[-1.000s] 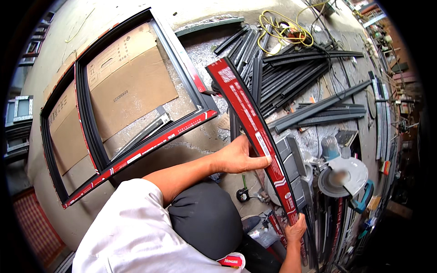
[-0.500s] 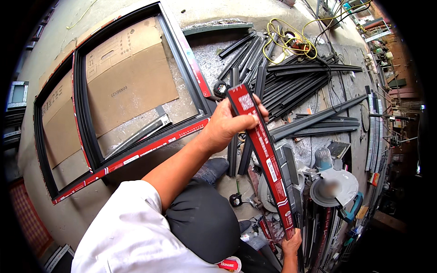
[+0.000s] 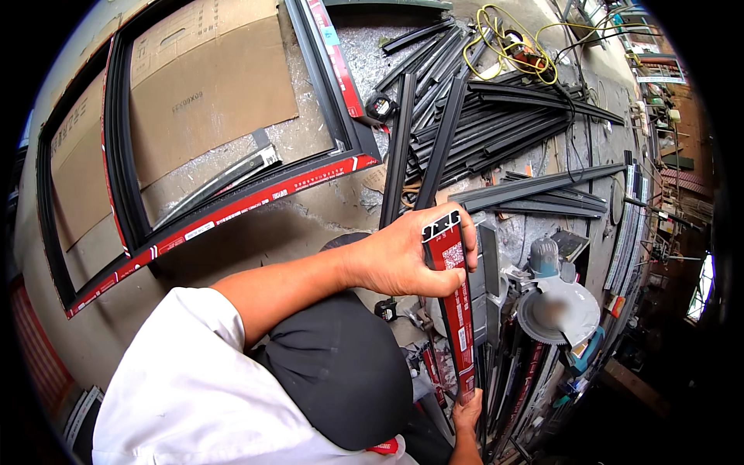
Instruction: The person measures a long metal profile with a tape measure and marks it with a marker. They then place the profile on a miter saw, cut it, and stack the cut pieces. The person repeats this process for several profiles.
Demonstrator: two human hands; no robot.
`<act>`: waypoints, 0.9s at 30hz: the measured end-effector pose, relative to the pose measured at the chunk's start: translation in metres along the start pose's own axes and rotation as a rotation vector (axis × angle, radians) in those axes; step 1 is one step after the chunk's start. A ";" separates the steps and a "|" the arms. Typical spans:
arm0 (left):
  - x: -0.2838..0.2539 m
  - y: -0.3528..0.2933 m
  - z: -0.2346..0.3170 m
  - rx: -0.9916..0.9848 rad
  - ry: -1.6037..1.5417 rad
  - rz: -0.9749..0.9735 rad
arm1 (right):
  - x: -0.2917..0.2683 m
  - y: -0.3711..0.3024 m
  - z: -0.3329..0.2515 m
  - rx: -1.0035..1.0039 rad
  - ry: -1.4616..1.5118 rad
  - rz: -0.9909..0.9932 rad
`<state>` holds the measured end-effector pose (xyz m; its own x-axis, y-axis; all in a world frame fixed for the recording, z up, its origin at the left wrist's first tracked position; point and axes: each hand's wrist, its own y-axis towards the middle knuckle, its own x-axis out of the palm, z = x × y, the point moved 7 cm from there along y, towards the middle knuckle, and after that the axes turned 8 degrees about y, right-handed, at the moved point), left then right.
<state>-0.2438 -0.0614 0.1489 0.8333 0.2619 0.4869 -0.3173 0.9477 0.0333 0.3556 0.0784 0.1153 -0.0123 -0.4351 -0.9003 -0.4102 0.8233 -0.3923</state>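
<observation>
1 red-faced profile (image 3: 460, 325), lower middle of view: left hand (image 3: 407, 260) wraps round upper end, right hand (image 3: 467, 415) grips lower end. Big dark frame (image 3: 256, 203) hogs upper left, dark profiles (image 3: 496, 132) pile up upper middle, circular saw (image 3: 577, 304) over right.

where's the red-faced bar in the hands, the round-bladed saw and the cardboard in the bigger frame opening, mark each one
Red-faced bar (image 3: 460, 324): head view, on the middle of its red face.
Round-bladed saw (image 3: 575, 301): head view, on its silver blade guard.
Cardboard (image 3: 221, 116): head view, on its plain brown lower panel.
</observation>
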 end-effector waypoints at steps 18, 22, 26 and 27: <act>0.003 0.002 0.009 0.095 0.157 0.070 | -0.001 0.004 -0.010 0.019 -0.024 0.017; 0.001 0.002 0.007 0.103 0.169 0.090 | 0.001 0.004 -0.006 0.002 -0.024 0.016; 0.001 0.001 0.009 0.070 0.166 0.102 | 0.000 0.006 -0.012 -0.007 -0.012 0.015; 0.001 0.001 0.009 0.075 0.174 0.101 | 0.000 0.006 -0.014 0.000 -0.012 0.013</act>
<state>-0.2476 -0.0622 0.1570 0.8593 0.3884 0.3328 -0.4303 0.9007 0.0597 0.3407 0.0781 0.1153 -0.0070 -0.4199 -0.9076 -0.4103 0.8289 -0.3803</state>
